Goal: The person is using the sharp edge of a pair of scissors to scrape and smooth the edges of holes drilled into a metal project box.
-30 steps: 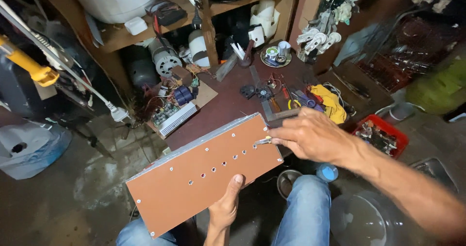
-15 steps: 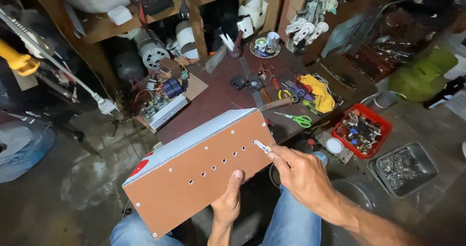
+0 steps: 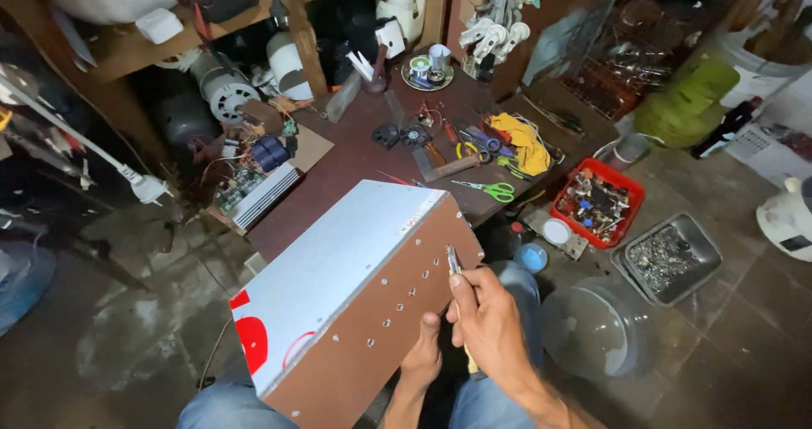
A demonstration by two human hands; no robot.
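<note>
The box [image 3: 338,302], white on top with a brown drilled front panel, rested tilted on the person's lap, just in front of the dark counter [image 3: 355,162]. The left hand [image 3: 420,353] pressed flat against the lower edge of the brown panel, fingers together, steadying it. The right hand [image 3: 491,323] was closed around a screwdriver [image 3: 454,261], its tip touching the panel near the row of small holes. Green scissors [image 3: 493,190] lay on the counter, and a red tray [image 3: 599,205] of small parts sat on the floor beside it.
</note>
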